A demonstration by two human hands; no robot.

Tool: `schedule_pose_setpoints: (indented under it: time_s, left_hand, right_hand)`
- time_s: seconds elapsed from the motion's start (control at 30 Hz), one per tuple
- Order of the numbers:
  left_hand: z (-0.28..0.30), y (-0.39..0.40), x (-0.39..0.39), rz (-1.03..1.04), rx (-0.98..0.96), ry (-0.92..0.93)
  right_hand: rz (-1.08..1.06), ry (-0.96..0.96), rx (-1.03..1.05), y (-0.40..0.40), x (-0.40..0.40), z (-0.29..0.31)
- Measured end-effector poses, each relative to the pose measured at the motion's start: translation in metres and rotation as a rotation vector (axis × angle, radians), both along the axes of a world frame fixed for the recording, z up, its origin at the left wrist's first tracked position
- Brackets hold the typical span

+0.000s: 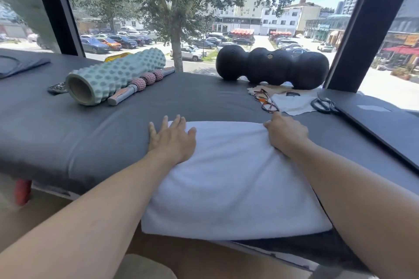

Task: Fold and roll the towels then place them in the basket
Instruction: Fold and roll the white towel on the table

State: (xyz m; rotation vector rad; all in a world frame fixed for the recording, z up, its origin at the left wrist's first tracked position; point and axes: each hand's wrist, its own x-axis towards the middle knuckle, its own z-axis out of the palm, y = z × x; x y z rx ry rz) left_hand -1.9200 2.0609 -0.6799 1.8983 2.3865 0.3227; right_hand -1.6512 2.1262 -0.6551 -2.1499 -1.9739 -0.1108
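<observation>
Where windows rise, gray table (204, 97).

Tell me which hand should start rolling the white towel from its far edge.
Right, probably. The right hand already has its fingers curled over the far right corner of the white towel, so it can turn the edge over. The left hand lies flat on the far left corner, only pressing.

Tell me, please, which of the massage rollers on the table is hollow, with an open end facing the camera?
The pale green foam roller, studded with bumps, shows an open tube end. The black lobed roller looks closed, and the thin stick carries pink balls.
</observation>
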Motion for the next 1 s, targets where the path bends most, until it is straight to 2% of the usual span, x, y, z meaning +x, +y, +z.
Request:
schedule_pose_setpoints:
  time_s: [0.07, 0.13, 0.2, 0.27, 0.33, 0.43, 0.5, 0.53, 0.63, 0.67, 0.73, 0.77, 0.87, 1.0]
  left_hand:
    - [0.002, -0.003, 0.002, 0.009, 0.004, 0.017]
    - [0.003, -0.006, 0.003, 0.017, -0.006, 0.021]
    - [0.004, -0.008, 0.002, 0.025, -0.022, -0.002]
    - [0.006, -0.007, 0.000, 0.038, -0.055, -0.012]
    - [0.010, -0.008, -0.003, 0.047, -0.101, -0.026]
    - [0.011, -0.012, -0.004, 0.051, -0.088, -0.018]
    - [0.009, -0.018, -0.004, 0.045, 0.091, 0.015]
    - [0.007, -0.021, -0.003, 0.010, 0.264, 0.038]
    - [0.017, -0.039, 0.009, -0.251, 0.762, 0.046]
    - [0.025, -0.050, 0.016, -0.303, 0.788, -0.019]
    - [0.031, -0.078, 0.033, -0.360, 0.640, -0.185]
    - [0.026, -0.090, 0.038, -0.399, 0.537, -0.192]
    - [-0.004, -0.110, 0.040, -0.452, 0.166, 0.011]
    - [-0.014, -0.109, 0.035, -0.408, 0.124, 0.027]
  right_hand:
    - [0.003, -0.165, -0.001, -0.007, -0.010, 0.020]
    - [0.108, -0.261, 0.112, -0.023, -0.032, 0.036]
    - [0.325, -0.181, 0.087, -0.049, -0.057, 0.034]
    - [0.483, -0.126, -0.079, -0.073, -0.064, 0.010]
    - [0.482, -0.068, -0.193, -0.078, -0.048, -0.012]
    - [0.349, 0.031, -0.216, -0.060, -0.018, -0.018]
    - [0.323, 0.044, -0.242, -0.060, -0.015, -0.014]
    - [0.323, 0.041, -0.250, -0.063, -0.018, -0.013]
    - [0.314, 0.032, -0.260, -0.071, -0.022, -0.012]
    - [0.308, 0.032, -0.255, -0.070, -0.022, -0.012]
    - [0.303, 0.026, -0.228, -0.070, -0.022, -0.014]
    - [0.302, 0.027, -0.218, -0.069, -0.022, -0.015]
    - [0.309, 0.046, -0.210, -0.071, -0.022, -0.015]
    - [0.290, 0.043, -0.097, -0.086, -0.027, -0.002]
